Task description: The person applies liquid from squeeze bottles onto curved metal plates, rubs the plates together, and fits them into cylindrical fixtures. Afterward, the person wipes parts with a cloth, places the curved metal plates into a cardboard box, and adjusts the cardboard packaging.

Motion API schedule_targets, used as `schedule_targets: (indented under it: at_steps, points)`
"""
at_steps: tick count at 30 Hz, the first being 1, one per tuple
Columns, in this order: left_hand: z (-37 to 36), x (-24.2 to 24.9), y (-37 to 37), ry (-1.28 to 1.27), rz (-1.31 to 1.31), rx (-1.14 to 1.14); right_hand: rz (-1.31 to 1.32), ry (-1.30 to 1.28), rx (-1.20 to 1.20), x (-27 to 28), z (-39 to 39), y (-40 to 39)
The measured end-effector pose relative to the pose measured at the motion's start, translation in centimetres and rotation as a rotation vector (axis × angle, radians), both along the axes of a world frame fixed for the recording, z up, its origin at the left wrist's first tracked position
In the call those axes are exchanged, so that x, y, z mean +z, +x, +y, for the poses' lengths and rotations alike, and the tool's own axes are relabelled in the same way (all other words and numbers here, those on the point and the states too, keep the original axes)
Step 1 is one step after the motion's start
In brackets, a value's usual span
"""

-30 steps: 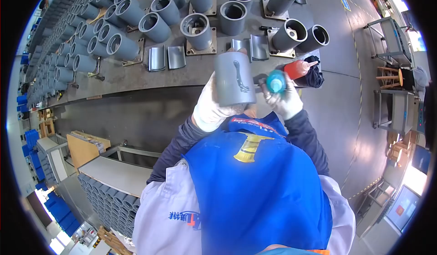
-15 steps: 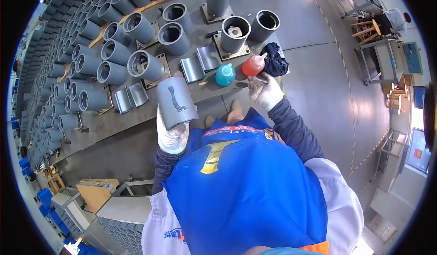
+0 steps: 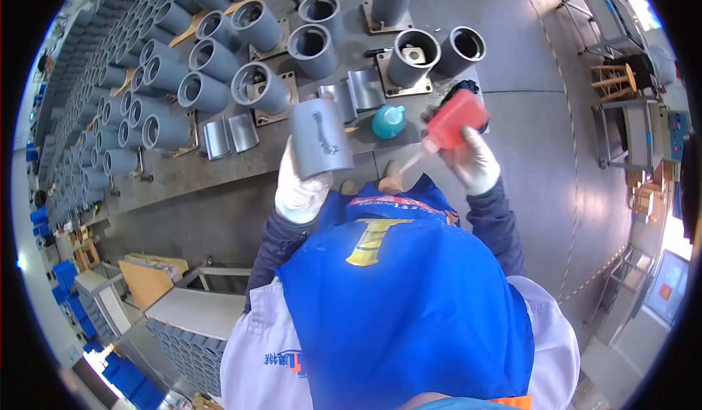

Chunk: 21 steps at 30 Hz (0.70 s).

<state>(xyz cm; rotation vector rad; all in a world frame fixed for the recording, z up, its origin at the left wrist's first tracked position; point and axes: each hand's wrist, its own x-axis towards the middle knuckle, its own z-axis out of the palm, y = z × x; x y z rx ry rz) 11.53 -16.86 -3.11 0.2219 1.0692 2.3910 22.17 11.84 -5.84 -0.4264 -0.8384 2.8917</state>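
Observation:
My left hand (image 3: 301,190), in a white glove, is closed around a grey curved piece (image 3: 320,136), holding it up in front of the table edge. A dark, wet-looking streak runs down its outer face; whether it is a full tube or a half shell cannot be told. On the right, my gloved right hand (image 3: 477,163) grips a red squeeze bottle (image 3: 459,121), tilted so its thin pale nozzle points down and left. The bottle is slightly blurred. Between the hands, a teal squeeze bottle (image 3: 389,122) stands at the table edge.
A dark cloth (image 3: 466,88) lies partly hidden behind the red bottle. Shiny curved shells (image 3: 365,89) rest near the teal bottle. Many grey cylinders (image 3: 312,50) fill the table (image 3: 219,168), some on square metal plates (image 3: 404,77). Wheeled carts and a wooden stool (image 3: 613,81) stand at right.
My right hand has lifted the red bottle off the table and tipped its nozzle down and left. My left hand still holds the grey piece; the whole view has shifted a little.

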Motion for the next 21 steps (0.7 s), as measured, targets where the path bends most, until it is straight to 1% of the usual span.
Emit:
schedule_targets:
  at_steps: [2,3,4,5,6,7,8,9,11,13,16,18,21]
  points:
    - [-0.3,-1.0,0.2,0.031,-0.030,-0.030,0.003,0.287,-0.115,4.3,-0.4,-0.8]
    - [-0.1,-1.7,0.4,0.029,-0.022,-0.021,0.060,0.366,-0.095,6.5,-0.6,-1.6]
    - [0.6,-0.3,0.3,0.057,-0.017,-0.039,0.115,0.447,-0.074,8.4,-0.8,-2.3]
    - [0.5,-0.2,0.1,0.055,-0.019,-0.020,0.181,0.539,-0.095,9.8,-1.2,-2.6]
    - [0.5,-0.2,0.0,-0.019,0.012,-0.089,0.245,0.631,-0.119,10.9,-1.7,-2.6]
    - [0.4,-0.1,0.1,-0.092,0.040,-0.164,0.242,0.631,-0.107,11.8,-2.3,-2.6]
    - [0.5,1.1,0.1,-0.167,0.005,-0.205,0.321,0.633,-0.175,12.6,-3.0,-2.5]
    - [0.7,2.0,0.2,-0.163,0.000,-0.203,0.401,0.637,-0.245,13.4,-3.6,-2.5]
    - [0.9,3.4,0.5,-0.159,0.056,-0.186,0.424,0.655,-0.244,15.2,-5.2,-2.8]
    - [0.7,3.6,0.7,-0.152,0.087,-0.175,0.484,0.684,-0.250,16.4,-6.3,-3.0]
    - [0.1,3.5,0.7,-0.258,0.142,-0.235,0.414,0.671,-0.244,16.4,-6.4,-2.3]
    - [-0.2,3.4,0.7,-0.262,0.173,-0.231,0.380,0.662,-0.235,16.4,-6.7,-2.3]
    - [-0.4,3.5,0.8,-0.273,0.233,-0.235,0.330,0.660,-0.359,16.7,-8.0,-2.6]
